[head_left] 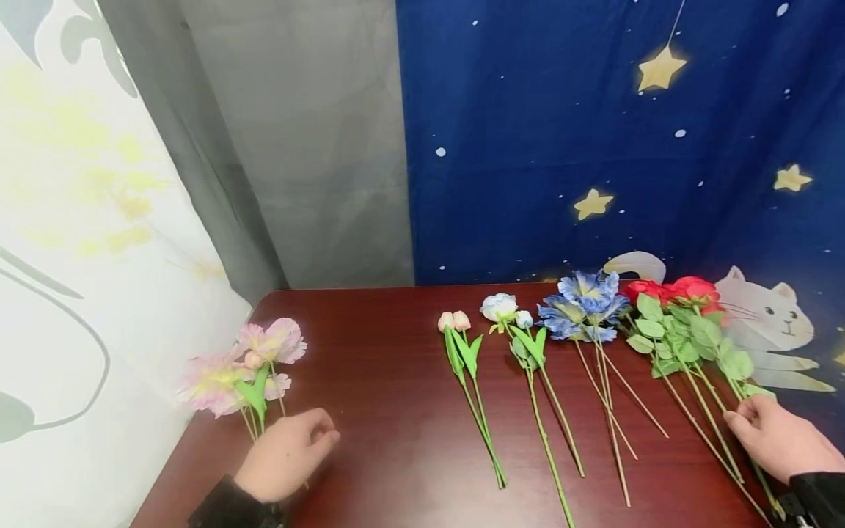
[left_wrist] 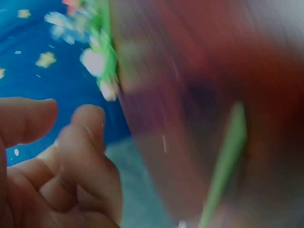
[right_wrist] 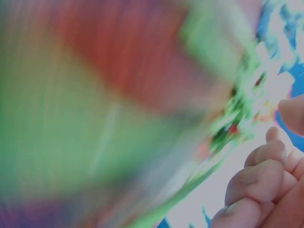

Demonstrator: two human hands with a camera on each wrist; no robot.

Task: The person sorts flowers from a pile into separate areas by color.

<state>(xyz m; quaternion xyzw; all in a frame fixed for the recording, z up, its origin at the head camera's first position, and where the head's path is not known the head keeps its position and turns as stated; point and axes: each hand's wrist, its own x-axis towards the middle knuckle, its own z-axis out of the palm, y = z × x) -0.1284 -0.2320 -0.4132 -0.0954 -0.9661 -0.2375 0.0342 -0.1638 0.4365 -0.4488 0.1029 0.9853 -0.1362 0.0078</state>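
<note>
On the left side of the table, my left hand (head_left: 287, 451) hovers by a bunch of pink flowers (head_left: 277, 341), partly covering their stems. Its fingers are loosely curled; in the left wrist view a gap shows between thumb and fingers, with nothing in it. At the right, my right hand (head_left: 782, 436) is over the stems of several red roses (head_left: 693, 290) with green leaves (head_left: 706, 334). Nothing shows between its thumb and curled fingers (right_wrist: 254, 180) in the right wrist view. Whether it touches a stem I cannot tell. Both wrist views are blurred.
Between the hands, on the dark red table (head_left: 370, 411), lie two pink tulips (head_left: 461, 320), a pale blue-white flower (head_left: 499, 306) with a small blue tulip (head_left: 524, 320), and several blue flowers (head_left: 590, 293). A grey and blue curtain (head_left: 528, 147) hangs behind, a white one (head_left: 79, 220) at left.
</note>
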